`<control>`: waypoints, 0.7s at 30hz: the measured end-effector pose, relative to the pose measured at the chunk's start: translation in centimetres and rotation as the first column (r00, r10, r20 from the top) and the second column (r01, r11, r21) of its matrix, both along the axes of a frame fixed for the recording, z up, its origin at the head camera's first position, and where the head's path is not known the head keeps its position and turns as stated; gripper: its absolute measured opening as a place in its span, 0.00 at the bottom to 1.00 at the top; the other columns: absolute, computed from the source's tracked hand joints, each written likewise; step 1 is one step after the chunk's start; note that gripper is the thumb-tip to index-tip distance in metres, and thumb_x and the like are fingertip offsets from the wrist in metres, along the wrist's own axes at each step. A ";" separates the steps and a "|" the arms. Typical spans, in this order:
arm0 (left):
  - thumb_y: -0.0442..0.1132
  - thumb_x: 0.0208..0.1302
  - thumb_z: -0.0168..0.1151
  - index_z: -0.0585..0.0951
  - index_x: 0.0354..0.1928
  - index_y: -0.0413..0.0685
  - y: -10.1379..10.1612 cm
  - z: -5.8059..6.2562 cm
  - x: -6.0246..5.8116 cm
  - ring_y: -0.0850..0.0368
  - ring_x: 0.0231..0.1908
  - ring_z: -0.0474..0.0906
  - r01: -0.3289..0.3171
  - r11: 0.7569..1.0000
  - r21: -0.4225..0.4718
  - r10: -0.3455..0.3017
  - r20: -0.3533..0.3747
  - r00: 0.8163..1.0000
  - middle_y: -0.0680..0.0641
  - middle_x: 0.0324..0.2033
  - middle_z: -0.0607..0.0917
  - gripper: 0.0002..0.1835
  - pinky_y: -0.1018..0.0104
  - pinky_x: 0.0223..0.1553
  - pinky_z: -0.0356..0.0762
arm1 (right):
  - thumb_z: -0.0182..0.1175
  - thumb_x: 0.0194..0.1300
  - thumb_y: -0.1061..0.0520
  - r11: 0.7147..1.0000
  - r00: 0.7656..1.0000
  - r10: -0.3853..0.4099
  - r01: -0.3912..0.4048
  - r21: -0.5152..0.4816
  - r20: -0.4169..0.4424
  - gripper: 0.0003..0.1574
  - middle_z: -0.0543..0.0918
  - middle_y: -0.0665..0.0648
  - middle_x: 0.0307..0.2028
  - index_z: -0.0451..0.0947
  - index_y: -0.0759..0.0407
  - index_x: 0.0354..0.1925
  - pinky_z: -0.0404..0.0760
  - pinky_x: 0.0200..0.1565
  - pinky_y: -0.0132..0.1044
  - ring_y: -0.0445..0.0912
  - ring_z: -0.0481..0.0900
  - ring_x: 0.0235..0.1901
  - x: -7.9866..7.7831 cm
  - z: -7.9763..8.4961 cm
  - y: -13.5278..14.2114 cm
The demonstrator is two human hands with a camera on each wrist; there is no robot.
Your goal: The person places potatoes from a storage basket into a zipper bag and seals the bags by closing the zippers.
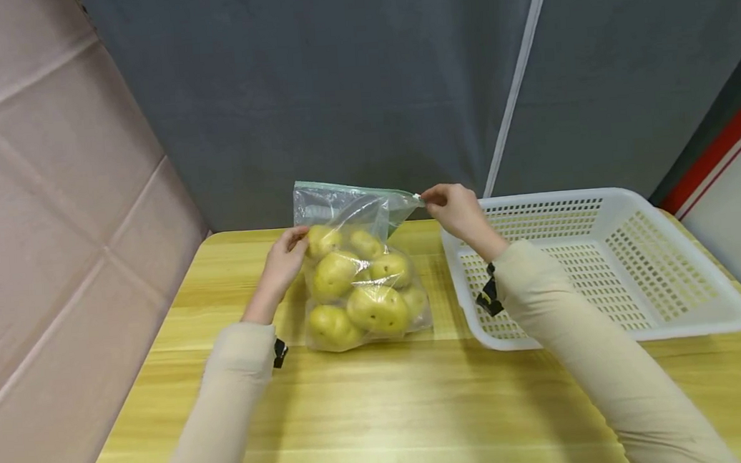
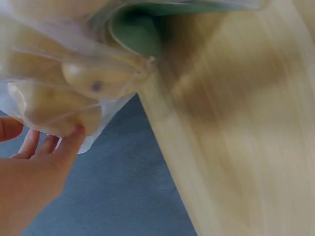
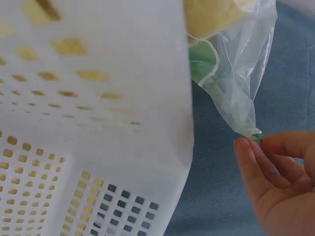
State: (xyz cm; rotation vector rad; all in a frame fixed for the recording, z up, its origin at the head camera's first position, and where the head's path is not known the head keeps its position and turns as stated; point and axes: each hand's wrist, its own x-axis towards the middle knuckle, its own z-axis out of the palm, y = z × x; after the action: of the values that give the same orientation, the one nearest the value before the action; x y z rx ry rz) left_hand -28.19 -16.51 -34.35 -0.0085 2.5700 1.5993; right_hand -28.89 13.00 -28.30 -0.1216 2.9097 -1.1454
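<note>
A clear zip bag (image 1: 318, 214) with a green-edged top stands on the wooden table, holding several yellow potatoes (image 1: 379, 308). My right hand (image 1: 459, 212) pinches the bag's upper right corner, at the end of the zip. In the right wrist view, thumb and fingers of that hand (image 3: 283, 169) meet on the gathered plastic tip. On the bag's left side, my left hand (image 1: 282, 260) touches the plastic over an upper potato. The left wrist view shows the fingertips of this hand (image 2: 42, 167) against that potato (image 2: 59, 110), fairly straight, with the plastic between.
A white perforated plastic basket (image 1: 610, 329) stands to the right on the wooden table (image 1: 383, 417), under my right forearm. Grey fabric (image 1: 334, 83) rises behind the table, and a pale padded wall (image 1: 55, 246) runs along the left.
</note>
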 end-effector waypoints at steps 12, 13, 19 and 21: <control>0.47 0.76 0.39 0.62 0.71 0.50 -0.4 -1.6 0.1 0.41 0.73 0.52 0.099 0.992 -0.078 -0.091 0.101 0.991 0.40 0.73 0.58 0.25 0.43 0.71 0.55 | 0.45 0.71 0.58 1.000 0.998 -0.020 0.021 -0.009 0.066 0.22 0.77 0.66 0.58 0.74 0.64 0.59 0.76 0.53 0.50 0.59 0.75 0.55 0.2 0.6 1.3; 0.47 0.76 0.39 0.62 0.71 0.49 -0.4 -1.5 0.2 0.41 0.72 0.53 0.092 0.992 -0.085 -0.084 0.094 0.992 0.40 0.72 0.58 0.26 0.43 0.71 0.57 | 0.44 0.71 0.58 1.000 0.997 -0.026 0.027 -0.016 0.069 0.23 0.77 0.66 0.58 0.73 0.63 0.59 0.76 0.53 0.50 0.59 0.75 0.55 0.3 0.8 1.4; 0.47 0.75 0.40 0.65 0.69 0.45 -0.7 -0.6 0.5 0.38 0.68 0.61 -0.015 0.984 -0.177 0.015 0.002 1.000 0.38 0.69 0.66 0.25 0.44 0.67 0.63 | 0.41 0.74 0.51 0.997 0.996 -0.045 0.049 -0.054 0.073 0.28 0.71 0.65 0.65 0.65 0.58 0.67 0.73 0.59 0.53 0.59 0.69 0.63 0.9 2.3 2.5; 0.45 0.75 0.39 0.63 0.70 0.44 -1.0 -0.2 0.5 0.38 0.69 0.60 -0.035 0.978 -0.205 0.032 -0.017 0.999 0.38 0.69 0.65 0.26 0.44 0.68 0.63 | 0.40 0.75 0.49 0.997 0.998 -0.047 0.050 -0.058 0.050 0.29 0.70 0.65 0.65 0.63 0.57 0.69 0.71 0.61 0.54 0.59 0.67 0.65 1.1 2.9 2.9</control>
State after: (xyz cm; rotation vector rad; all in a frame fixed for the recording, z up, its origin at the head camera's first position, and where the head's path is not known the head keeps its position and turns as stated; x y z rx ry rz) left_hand -27.72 -17.52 -34.57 -0.0597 2.7473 1.3401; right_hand -27.77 15.95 -25.40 -0.0228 2.8525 -1.2238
